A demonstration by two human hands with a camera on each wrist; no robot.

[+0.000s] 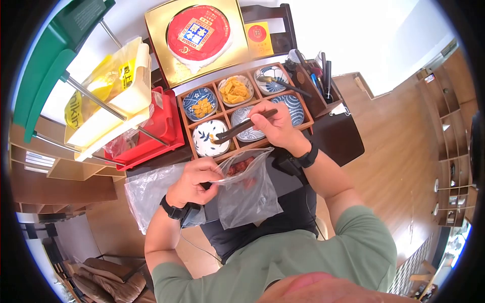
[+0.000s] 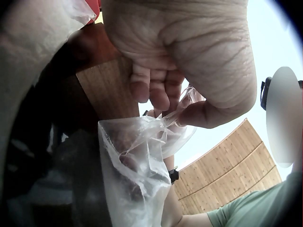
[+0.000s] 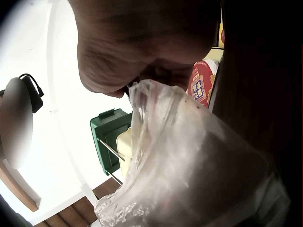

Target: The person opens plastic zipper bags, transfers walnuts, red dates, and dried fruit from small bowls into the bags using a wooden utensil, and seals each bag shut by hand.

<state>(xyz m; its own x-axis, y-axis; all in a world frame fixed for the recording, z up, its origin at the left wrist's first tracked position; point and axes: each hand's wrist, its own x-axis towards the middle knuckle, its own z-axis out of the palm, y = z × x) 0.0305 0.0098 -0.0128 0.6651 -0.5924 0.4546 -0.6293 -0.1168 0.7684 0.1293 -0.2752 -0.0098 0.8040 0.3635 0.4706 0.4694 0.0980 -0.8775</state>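
Observation:
My left hand (image 1: 193,182) pinches the rim of a clear plastic bag (image 1: 250,204) between thumb and fingers; dark red pieces (image 1: 241,166) lie inside near its mouth. In the left wrist view, the bag (image 2: 135,175) hangs from the thumb and fingertips. My right hand (image 1: 277,129) grips a dark, long-handled utensil (image 1: 241,130) whose kind I cannot tell. Its tip is over a white bowl (image 1: 203,147) with dark blue leaves, with a small orange-yellow bit by it. The bowl sits in the front left compartment of a wooden divided tray (image 1: 188,132).
Yellow pieces lie in a blue bowl (image 1: 196,93) and another bowl (image 1: 234,92). A spoon (image 1: 285,85) rests across the back right bowl. Behind stands a gold box (image 1: 155,30); baskets (image 1: 166,144) stand left, a pen holder (image 1: 323,98) right. Another plastic bag (image 1: 146,189) lies left.

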